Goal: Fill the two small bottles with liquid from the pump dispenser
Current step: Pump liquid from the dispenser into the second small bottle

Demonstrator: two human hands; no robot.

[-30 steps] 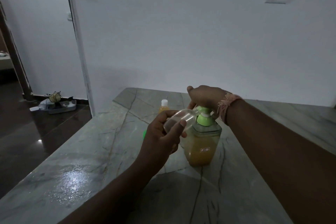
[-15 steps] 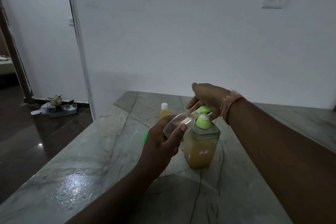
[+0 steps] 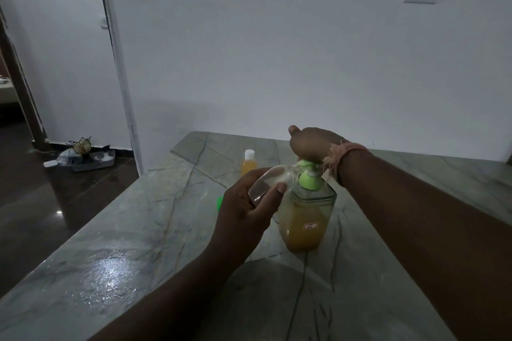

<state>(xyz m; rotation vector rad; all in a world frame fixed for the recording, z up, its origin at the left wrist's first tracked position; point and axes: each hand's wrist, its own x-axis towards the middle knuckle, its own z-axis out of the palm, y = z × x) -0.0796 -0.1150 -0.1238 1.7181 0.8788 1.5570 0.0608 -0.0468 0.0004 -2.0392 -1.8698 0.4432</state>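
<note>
Amber liquid fills most of the one pump dispenser [image 3: 306, 219], which stands on the marble counter [image 3: 116, 243]; its small white label is too blurred to be read. Two small bottles are counted: a clear bottle [image 3: 270, 181], gripped tilted by the left hand [image 3: 246, 216] at the green pump, and a capped bottle [image 3: 248, 165] behind. The pump head is pressed by the right hand [image 3: 311, 144], fingers curled over it.

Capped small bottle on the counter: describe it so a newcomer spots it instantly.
Start at the grey marble counter against the white wall. Behind the square orange-filled pump dispenser, toward the wall, stands a small orange-filled plastic bottle. Unlike the clear empty bottle in the left hand, it stands alone, white-capped.
</note>
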